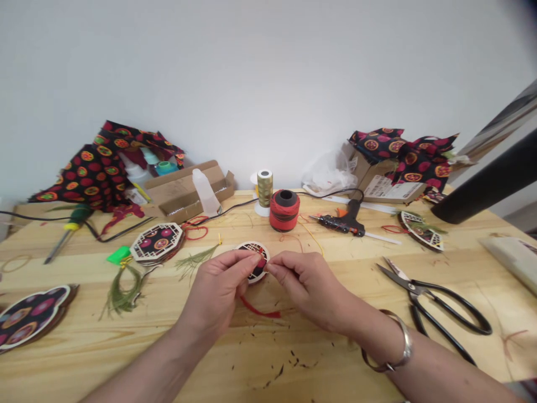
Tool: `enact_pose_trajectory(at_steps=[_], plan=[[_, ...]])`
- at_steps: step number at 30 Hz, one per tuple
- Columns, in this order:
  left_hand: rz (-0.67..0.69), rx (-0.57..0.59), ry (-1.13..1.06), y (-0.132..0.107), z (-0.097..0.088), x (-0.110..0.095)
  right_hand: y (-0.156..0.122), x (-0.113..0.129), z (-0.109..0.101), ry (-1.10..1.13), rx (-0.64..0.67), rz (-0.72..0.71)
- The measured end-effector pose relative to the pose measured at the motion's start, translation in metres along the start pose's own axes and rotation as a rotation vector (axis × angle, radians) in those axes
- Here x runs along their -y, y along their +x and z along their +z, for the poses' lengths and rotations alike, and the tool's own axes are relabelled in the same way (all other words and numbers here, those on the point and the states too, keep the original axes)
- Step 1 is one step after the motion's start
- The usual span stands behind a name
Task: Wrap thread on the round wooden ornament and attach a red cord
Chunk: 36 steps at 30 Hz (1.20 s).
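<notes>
My left hand is closed in a pinch on a red cord, whose loose end hangs out below the fingers. Close beside it, my right hand pinches thumb and forefinger together; what lies between those fingertips is too small to make out. A round ornament with a pale lattice frame and dark patterned fabric lies behind the fingertips, partly covered by them. Just beyond the hands stand a spool of red cord and a spool of gold-green thread.
Scissors lie at the right, below a black glue gun. Green tassels, an octagonal ornament and a screwdriver lie at left. Cardboard boxes and patterned fabric line the wall. Dark scraps dot the front.
</notes>
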<state>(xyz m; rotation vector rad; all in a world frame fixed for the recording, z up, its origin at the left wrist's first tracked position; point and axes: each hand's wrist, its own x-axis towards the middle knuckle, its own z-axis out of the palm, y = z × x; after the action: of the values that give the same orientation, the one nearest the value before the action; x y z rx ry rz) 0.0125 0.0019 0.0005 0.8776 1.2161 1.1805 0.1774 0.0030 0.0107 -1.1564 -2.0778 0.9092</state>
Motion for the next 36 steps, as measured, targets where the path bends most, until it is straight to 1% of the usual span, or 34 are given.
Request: enact_pose_trajectory(at_steps=[3,7,16,19,24,29,36], plan=[[-0.008,-0.029,0.007,0.0,0.001,0.0,-0.001,0.001,0.001,-0.089,0.014,-0.023],[-0.017,-0.041,-0.003,-0.002,0.002,-0.001,-0.002,0.0,0.003,-0.183,0.033,-0.105],[-0.047,-0.05,-0.022,-0.005,0.006,-0.001,-0.002,-0.001,0.003,-0.295,0.029,-0.226],[-0.049,-0.039,-0.012,-0.004,0.006,-0.001,-0.003,-0.002,0.004,-0.33,-0.004,-0.254],[-0.039,-0.035,0.026,-0.002,0.005,-0.003,-0.004,-0.005,0.005,-0.458,-0.091,-0.321],[-0.071,-0.022,0.006,0.0,0.004,-0.004,-0.002,-0.005,0.005,-0.526,-0.096,-0.405],[-0.086,-0.004,-0.031,0.0,0.005,-0.002,-0.003,-0.009,0.006,-0.553,-0.099,-0.443]])
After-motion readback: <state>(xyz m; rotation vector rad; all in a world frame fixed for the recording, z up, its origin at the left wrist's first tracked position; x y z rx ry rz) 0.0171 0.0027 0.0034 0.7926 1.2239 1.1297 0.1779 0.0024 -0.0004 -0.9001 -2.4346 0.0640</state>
